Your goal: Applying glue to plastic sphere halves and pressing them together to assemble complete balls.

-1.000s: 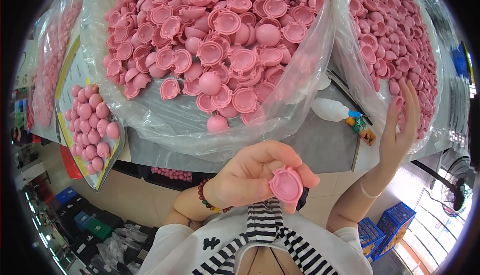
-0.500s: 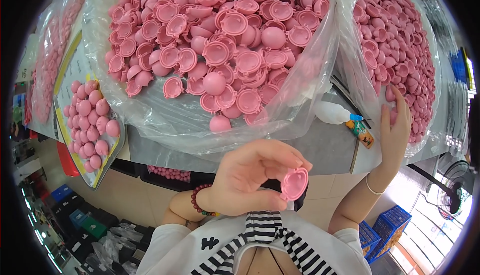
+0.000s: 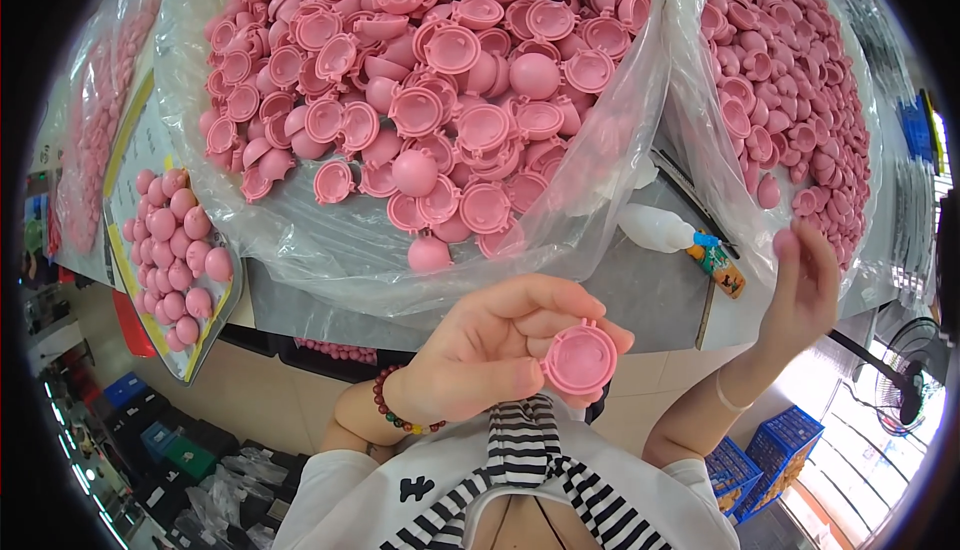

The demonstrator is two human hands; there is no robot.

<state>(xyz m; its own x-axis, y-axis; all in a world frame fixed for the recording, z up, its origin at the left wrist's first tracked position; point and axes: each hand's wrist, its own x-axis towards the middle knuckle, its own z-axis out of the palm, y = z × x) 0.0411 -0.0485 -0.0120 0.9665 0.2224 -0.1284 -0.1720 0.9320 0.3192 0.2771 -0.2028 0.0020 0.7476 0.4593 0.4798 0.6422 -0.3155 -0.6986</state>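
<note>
Our left hand pinches a pink shell between thumb and fingers, its hollow facing us. Our right hand, well apart, curls its fingers; we cannot tell whether it grips anything. Beyond our left hand, heaped pink pieces lie on clear plastic.

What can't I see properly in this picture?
All in the head view:
- The back of the pink shell: it faces away, and the shell itself hides part of the left hand's fingers.
- Whether the right hand pinches anything: its fingertips are blurred.
- The far end of the big pink heap: cut off by the top edge.
- The rest of the pink pieces underneath: hidden by the table.
</note>
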